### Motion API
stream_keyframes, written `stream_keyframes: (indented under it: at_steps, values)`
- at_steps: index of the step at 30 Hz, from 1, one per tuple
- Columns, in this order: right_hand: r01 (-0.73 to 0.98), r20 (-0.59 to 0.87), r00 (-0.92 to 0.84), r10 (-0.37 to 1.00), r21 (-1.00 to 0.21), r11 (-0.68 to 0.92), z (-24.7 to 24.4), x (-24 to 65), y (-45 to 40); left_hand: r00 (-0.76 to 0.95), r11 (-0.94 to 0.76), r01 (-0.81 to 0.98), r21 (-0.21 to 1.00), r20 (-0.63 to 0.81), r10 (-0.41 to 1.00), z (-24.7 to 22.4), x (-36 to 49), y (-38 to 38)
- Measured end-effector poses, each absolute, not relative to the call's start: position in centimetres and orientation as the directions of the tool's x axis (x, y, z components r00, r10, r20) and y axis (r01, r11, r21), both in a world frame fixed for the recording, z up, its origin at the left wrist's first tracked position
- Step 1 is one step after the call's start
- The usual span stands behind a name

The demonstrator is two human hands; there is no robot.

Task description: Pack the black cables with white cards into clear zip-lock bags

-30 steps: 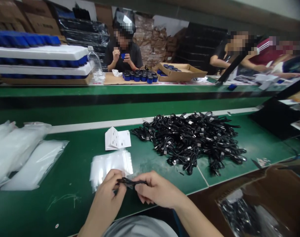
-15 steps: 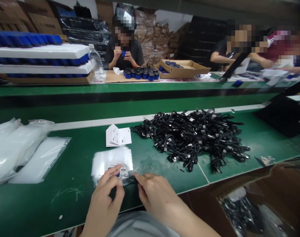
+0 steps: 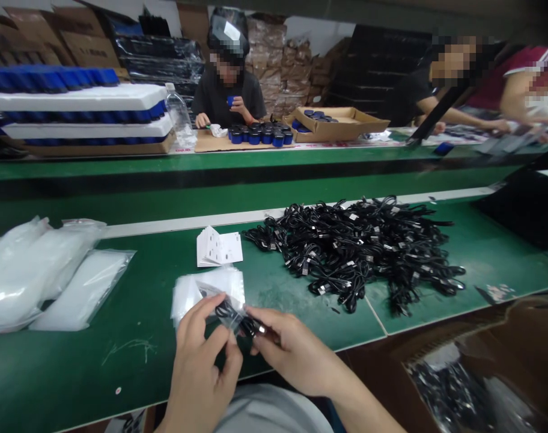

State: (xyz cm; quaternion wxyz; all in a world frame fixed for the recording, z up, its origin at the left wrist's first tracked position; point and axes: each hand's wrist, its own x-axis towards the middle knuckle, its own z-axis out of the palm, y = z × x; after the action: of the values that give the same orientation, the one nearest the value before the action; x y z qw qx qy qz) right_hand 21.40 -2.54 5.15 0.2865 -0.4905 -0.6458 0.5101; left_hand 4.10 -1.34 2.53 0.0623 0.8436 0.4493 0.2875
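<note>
My left hand (image 3: 208,346) grips a small clear bag (image 3: 232,317) at its edge, over the near side of a stack of clear bags (image 3: 186,294). Closed on a coiled black cable (image 3: 250,326), my right hand (image 3: 285,343) is just right of it. Part of the cable lies inside the bag, while the end with a metal plug sticks out between my hands. Folded white leaflets (image 3: 217,248) stand behind the stack. To the right is a large pile of black cables (image 3: 346,249).
Packs of white bags (image 3: 82,291) lie at the left. An open box (image 3: 472,385) stands low at the right. Across the bench, a person (image 3: 229,84) holds a blue item behind blue-and-black round items (image 3: 258,135). Other people work at the back right.
The bag and cable are now raised between my hands, and the cable is partly inside the bag. My right hand has closed round the cable. The view has shifted slightly.
</note>
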Motion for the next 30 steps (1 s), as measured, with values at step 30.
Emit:
stream_keyframes:
  at_steps: [30]
  values:
    - [0.025,-0.148,-0.218,0.965,-0.989,-0.146,4.6,21.8,-1.2,0.278,-0.001,0.539,0.843,-0.177,0.944,4.9,4.0,0.4]
